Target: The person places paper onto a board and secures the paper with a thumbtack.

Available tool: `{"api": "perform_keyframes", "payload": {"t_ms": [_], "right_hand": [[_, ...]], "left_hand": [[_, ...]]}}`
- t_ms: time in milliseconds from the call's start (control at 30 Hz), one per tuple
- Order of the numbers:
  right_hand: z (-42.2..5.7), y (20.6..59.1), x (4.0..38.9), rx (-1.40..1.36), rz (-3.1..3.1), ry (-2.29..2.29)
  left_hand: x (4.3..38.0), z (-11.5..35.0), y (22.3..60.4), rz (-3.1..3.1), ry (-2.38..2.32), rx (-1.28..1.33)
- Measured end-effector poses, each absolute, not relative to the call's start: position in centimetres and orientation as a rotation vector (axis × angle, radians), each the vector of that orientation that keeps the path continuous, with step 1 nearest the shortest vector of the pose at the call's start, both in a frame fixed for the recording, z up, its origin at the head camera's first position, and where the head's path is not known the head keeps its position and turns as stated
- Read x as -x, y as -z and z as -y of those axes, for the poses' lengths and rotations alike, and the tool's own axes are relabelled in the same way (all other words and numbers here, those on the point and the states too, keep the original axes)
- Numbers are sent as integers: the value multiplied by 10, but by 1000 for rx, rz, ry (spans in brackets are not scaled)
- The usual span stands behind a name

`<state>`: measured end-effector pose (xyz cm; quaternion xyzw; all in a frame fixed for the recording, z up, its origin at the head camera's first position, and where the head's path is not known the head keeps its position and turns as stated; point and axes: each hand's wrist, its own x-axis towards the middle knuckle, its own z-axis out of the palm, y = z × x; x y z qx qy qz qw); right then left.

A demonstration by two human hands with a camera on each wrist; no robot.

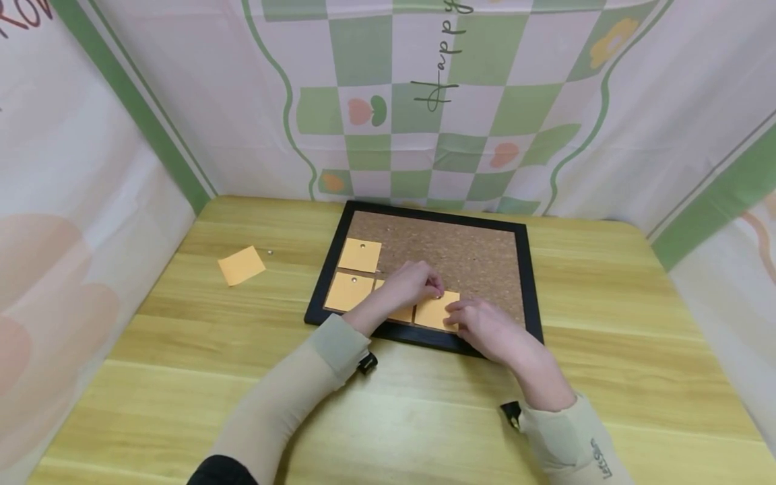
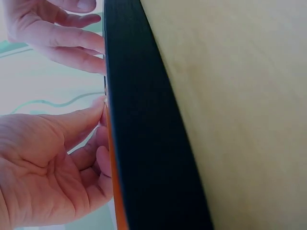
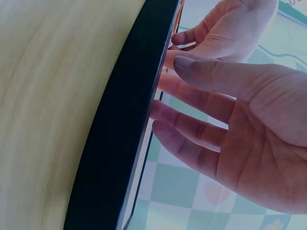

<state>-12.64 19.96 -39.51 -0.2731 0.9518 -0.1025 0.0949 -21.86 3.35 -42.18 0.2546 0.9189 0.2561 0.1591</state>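
Note:
My left hand (image 1: 412, 283) pinches a small silver thumbtack (image 1: 438, 296) at the top edge of an orange paper note (image 1: 432, 314). In the left wrist view, its thumb and fingers meet right at the board's surface. My right hand (image 1: 488, 328) has its fingertips on the right side of that same note, fingers extended and spread in the right wrist view. The note lies along the bottom of a black-framed cork board (image 1: 467, 252). Another note (image 1: 402, 314) shows partly beneath my left wrist.
Two tacked notes, an upper one (image 1: 360, 255) and a lower one (image 1: 349, 292), line the board's left side. A loose orange note (image 1: 241, 265) and a single thumbtack (image 1: 270, 252) lie on the wooden table (image 1: 242, 350) to the left. A patterned cloth (image 1: 418, 155) hangs behind.

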Motion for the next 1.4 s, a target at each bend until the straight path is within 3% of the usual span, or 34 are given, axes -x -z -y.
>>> {"api": "perform_keyframes", "payload": {"t_ms": [1400], "right_hand": [[-199,396,126,787,-2831,350]], "left_hand": [[231,-37,414,-2511,-683,-620]]}}
